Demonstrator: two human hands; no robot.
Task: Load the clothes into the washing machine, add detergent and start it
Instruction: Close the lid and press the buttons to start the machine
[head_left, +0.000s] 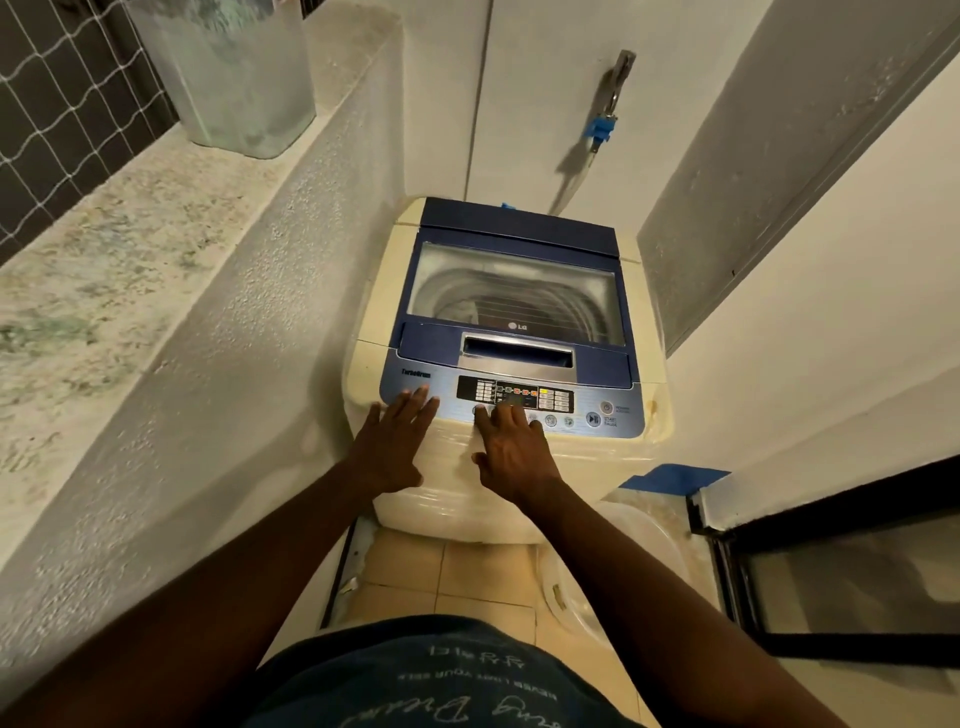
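Note:
A cream top-loading washing machine (452, 478) with a blue lid stands in a narrow nook. Its glass lid (514, 291) is closed, and the drum shows through it. The control panel (519, 397) has several lit indicators. My left hand (395, 441) lies flat on the panel's left end, fingers spread, holding nothing. My right hand (511, 449) rests on the front edge with its fingertips on the row of round buttons below the display. The start/pause button (593, 419) sits to the right, untouched. No loose clothes or detergent are in view.
A textured wall and stone ledge (104, 260) with a translucent bin (234, 73) run along the left. A tap (615, 88) with a blue fitting is on the back wall. A pale plastic tub (623, 561) sits on the tiled floor at the right, beside a dark-framed window (831, 571).

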